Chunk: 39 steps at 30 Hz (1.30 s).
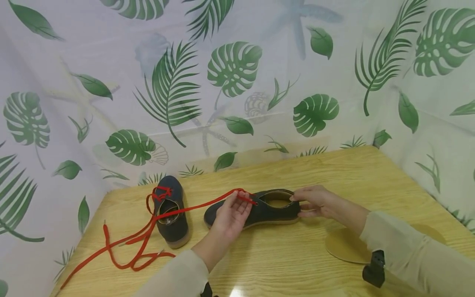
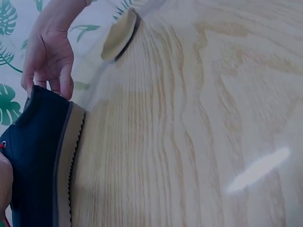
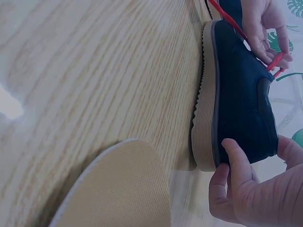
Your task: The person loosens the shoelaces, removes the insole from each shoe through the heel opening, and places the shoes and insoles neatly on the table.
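A dark navy shoe (image 1: 276, 214) with a tan sole lies on the table, toe to the left and heel to the right. My right hand (image 1: 317, 201) grips its heel, thumb at the collar and fingers against the back of the heel, as the right wrist view shows (image 3: 258, 189). Over the front of that shoe, my left hand (image 1: 231, 216) is turned palm up and holds the red shoelace (image 1: 208, 203) near the eyelets. From there the lace runs left across a second navy shoe (image 1: 177, 231), which stands with red lacing at its top.
Long loose ends of red lace (image 1: 107, 246) spread over the table's left side. A tan insole (image 1: 346, 246) lies at the right, partly under my right forearm. Behind the wooden table (image 1: 282, 264) hangs a leaf-patterned cloth (image 1: 274, 82).
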Motion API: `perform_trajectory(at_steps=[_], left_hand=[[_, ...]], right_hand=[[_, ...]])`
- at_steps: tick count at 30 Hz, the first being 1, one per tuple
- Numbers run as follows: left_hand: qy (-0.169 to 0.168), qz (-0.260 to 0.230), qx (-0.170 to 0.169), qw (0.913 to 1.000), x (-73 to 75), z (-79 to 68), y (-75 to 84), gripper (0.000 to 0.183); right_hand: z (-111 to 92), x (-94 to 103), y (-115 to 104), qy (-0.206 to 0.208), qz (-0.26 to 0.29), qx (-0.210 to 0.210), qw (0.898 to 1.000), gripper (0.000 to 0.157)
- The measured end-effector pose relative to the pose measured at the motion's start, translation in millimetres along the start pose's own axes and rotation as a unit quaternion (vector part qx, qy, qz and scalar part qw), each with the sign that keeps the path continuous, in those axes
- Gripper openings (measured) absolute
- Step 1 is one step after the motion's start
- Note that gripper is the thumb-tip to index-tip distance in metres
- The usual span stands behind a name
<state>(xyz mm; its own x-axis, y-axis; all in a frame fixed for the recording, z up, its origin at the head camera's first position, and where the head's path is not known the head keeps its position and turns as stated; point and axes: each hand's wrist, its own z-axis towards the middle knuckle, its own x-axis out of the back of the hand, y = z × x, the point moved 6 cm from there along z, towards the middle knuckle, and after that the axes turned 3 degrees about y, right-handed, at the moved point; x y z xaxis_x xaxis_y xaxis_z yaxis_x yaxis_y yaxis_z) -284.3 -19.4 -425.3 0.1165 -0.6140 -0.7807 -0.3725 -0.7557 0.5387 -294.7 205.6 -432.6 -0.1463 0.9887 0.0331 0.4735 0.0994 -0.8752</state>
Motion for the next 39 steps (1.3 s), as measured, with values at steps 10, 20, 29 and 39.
perform_trajectory(at_steps=[10,20,29,39], left_hand=[[-0.008,-0.056,0.001,0.9984,-6.5,-1.8,6.3,0.027],[0.018,-0.153,-0.022,0.9878,-7.9,2.4,31.9,0.021],[0.065,-0.160,-0.062,0.9830,-6.2,-1.2,46.5,0.042],[0.104,-0.191,-0.094,0.9714,2.2,-6.4,76.0,0.031]], right_hand=[[-2,-2.9,-1,-0.004,0.002,-0.001,1.000,0.062],[-3,-2.4,-5,-0.004,0.012,0.002,1.000,0.062],[-2,-1.3,-4,-0.001,0.015,0.001,1.000,0.061],[-2,-0.9,-1,0.005,0.016,-0.006,1.000,0.061]])
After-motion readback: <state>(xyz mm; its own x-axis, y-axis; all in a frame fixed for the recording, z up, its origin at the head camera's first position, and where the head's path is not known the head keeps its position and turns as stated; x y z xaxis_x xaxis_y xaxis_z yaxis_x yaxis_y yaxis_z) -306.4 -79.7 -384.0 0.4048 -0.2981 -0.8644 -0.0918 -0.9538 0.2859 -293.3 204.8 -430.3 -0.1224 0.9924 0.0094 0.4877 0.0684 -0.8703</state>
